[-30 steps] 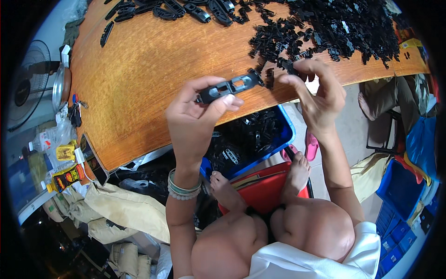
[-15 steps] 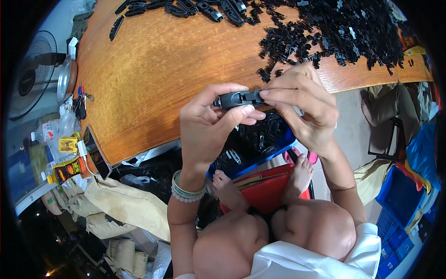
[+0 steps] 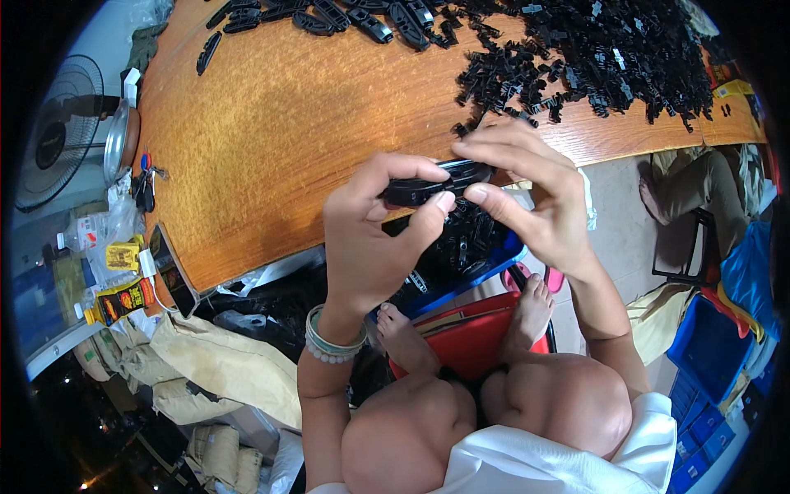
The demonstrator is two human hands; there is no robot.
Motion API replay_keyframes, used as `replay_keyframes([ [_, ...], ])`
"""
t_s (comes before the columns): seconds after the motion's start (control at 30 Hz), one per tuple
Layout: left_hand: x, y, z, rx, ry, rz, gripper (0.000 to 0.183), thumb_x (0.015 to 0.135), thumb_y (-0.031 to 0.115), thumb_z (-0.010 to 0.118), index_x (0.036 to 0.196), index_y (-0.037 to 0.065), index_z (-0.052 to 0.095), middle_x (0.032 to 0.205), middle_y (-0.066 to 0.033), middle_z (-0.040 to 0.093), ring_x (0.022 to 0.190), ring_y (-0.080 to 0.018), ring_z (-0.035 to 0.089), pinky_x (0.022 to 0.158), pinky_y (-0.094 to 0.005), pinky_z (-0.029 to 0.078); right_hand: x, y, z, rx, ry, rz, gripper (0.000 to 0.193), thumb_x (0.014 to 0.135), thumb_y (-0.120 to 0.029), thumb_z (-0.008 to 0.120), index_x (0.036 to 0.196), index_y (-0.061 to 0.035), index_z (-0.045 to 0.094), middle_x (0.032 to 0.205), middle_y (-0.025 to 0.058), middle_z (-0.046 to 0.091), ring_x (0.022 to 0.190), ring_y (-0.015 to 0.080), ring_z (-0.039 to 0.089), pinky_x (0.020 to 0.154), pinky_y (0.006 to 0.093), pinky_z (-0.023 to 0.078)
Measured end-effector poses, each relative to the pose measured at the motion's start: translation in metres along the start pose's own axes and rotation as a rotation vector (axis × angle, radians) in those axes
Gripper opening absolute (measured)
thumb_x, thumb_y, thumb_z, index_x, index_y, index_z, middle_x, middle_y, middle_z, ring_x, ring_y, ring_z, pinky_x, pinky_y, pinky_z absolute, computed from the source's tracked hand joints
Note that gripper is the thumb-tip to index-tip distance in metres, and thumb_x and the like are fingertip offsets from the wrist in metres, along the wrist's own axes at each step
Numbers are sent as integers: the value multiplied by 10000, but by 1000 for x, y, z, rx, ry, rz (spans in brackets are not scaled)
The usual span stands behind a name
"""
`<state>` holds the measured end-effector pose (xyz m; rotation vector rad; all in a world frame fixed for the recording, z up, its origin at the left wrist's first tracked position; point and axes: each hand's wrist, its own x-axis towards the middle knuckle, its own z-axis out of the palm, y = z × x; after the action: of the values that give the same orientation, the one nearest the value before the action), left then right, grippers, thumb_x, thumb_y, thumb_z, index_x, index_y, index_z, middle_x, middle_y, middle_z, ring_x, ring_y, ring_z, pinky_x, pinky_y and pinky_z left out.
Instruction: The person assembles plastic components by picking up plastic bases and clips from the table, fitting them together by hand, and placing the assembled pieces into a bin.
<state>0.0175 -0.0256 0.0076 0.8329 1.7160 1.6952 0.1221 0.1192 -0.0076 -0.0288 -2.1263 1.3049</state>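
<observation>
Between my two hands is a long, glossy black plastic part with rounded ends, held level just over the table's near edge. My left hand pinches its left end, with the index finger along the top and the thumb below. At the right end, my right hand grips it between fingers above and thumb beneath. Fingers cover parts of it, so its details do not show. Below the hands stands a blue bin with many small black parts in it.
On the wooden table, a large heap of small black clips spreads at the far right. Several long black parts lie along the far edge. A fan and keys are at the left. A red stool is below.
The black part has been turned over so a smooth, shiny side shows instead of its slotted face. My right fingers have shifted from its tip to a wider grip over its right end.
</observation>
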Motion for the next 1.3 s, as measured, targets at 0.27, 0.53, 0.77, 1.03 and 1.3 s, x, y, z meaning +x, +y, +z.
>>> replay_keyframes([
  [0.27,23,8,-19,261,-424,96,219,835,17,586,1035,-71,568,895,-108,651,717,-143,636,714,-246,507,-28,4,-20,151,-207,302,193,773,-47,674,962,-4,667,786,95,629,670,162,591,595,287,454],
  [0.53,162,-43,-52,940,142,331,336,888,318,559,1151,114,608,763,-76,586,719,-163,542,704,-320,443,35,40,-36,-290,94,114,119,813,-38,581,903,-18,657,875,114,637,818,225,623,719,334,485],
  [0.77,149,-47,-48,1195,143,371,252,824,257,620,998,75,611,851,-145,571,755,-290,567,688,-381,458,134,134,-74,-1018,169,12,246,863,-161,522,1044,-51,648,1115,126,588,1049,303,509,915,413,379],
  [1.03,89,-38,-51,899,137,60,260,728,141,718,883,-34,606,831,-156,595,737,-283,595,660,-366,464,118,131,-43,-872,-89,-71,248,864,-162,554,1069,-56,643,1169,108,553,1127,286,450,956,423,337],
  [1.3,56,-35,-49,819,190,68,232,751,134,713,881,-25,605,790,-106,586,658,-160,541,615,-287,448,95,79,-32,-637,-75,-61,156,826,-113,607,943,-25,660,1112,128,552,1087,280,461,949,399,335],
])
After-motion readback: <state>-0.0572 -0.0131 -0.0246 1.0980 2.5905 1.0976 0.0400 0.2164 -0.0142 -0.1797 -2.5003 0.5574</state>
